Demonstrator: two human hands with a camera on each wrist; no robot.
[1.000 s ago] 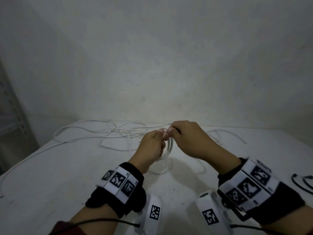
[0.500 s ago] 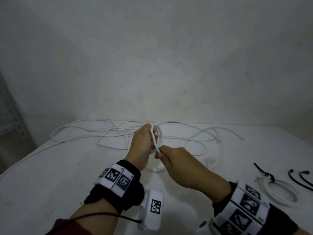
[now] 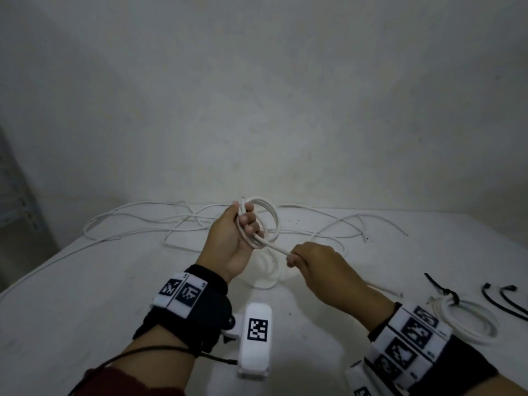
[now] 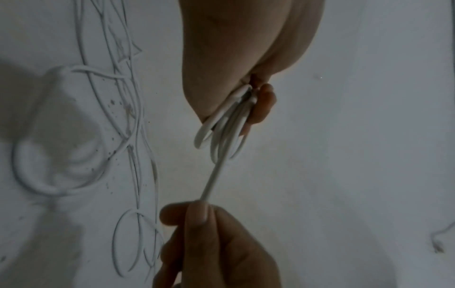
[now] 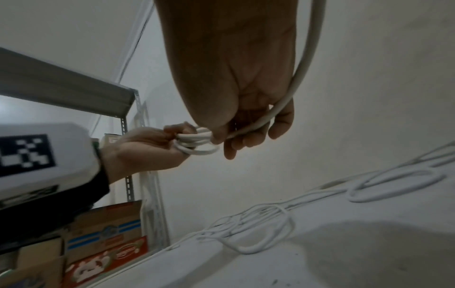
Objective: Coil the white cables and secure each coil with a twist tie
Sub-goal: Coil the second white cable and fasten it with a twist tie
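My left hand (image 3: pixel 243 224) is raised over the white table (image 3: pixel 85 310) and grips a small coil of white cable (image 3: pixel 268 217), its loops standing up past the fingers (image 4: pixel 267 105). One strand (image 4: pixel 214 175) runs from the coil down to my right hand (image 3: pixel 295 257), which pinches it a little lower and to the right. In the right wrist view the cable (image 5: pixel 293 81) passes across my right palm and leads to the coil (image 5: pixel 197 142) in the left hand (image 5: pixel 147 142). More loose white cable (image 3: pixel 177 221) lies tangled on the far part of the table.
A finished white coil (image 3: pixel 468 318) bound with a black twist tie (image 3: pixel 445 291) lies at the right. Two spare black ties (image 3: pixel 503 298) lie beside it. A metal shelf (image 5: pixel 74 91) with cardboard boxes (image 5: pixel 103 235) stands left of the table. A wall rises behind.
My right hand dropped from the left hand's fingertips and drew back toward me, pulling a strand taut. The left hand rose and turned, showing the coil's loops upright.
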